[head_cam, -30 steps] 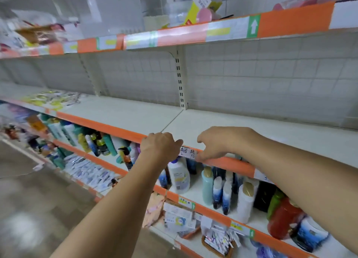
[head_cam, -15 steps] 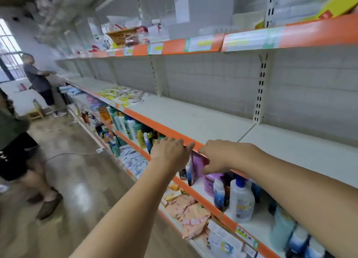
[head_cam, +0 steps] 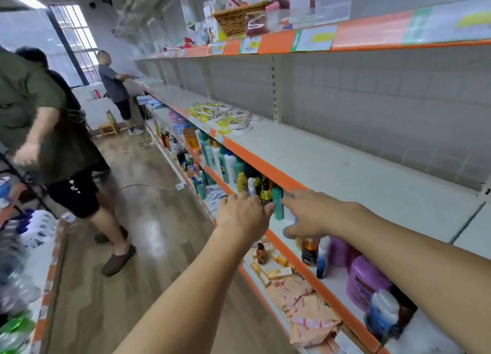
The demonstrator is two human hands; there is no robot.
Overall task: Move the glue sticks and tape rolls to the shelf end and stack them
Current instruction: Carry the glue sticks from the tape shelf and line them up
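A: Since half a second ago your view has swung further down the aisle, and both hands have come off the orange shelf edge [head_cam: 268, 167]; the fingers that were curled at it are now spread.

B: So what are they holding?

A: Nothing. Your left hand [head_cam: 244, 215] hangs in the air just in front of that edge, fingers loosely extended. Your right hand [head_cam: 313, 215] is just beside it, fingers straight, stretched along the edge, in front of the bottles [head_cam: 265, 191] on the shelf under it.

B: And the glue sticks and tape rolls?

A: I cannot make them out for certain. Farther along the edge, a cluster of yellow-and-white round packets [head_cam: 220, 115] lies on the white shelf board [head_cam: 345, 172]; whether those are tape rolls is too blurred to tell.

B: Anything else?

A: A wicker basket [head_cam: 239, 18] sits on the shelf above the edge, and a person in a green shirt [head_cam: 39, 130] stands in the aisle, well apart from it.
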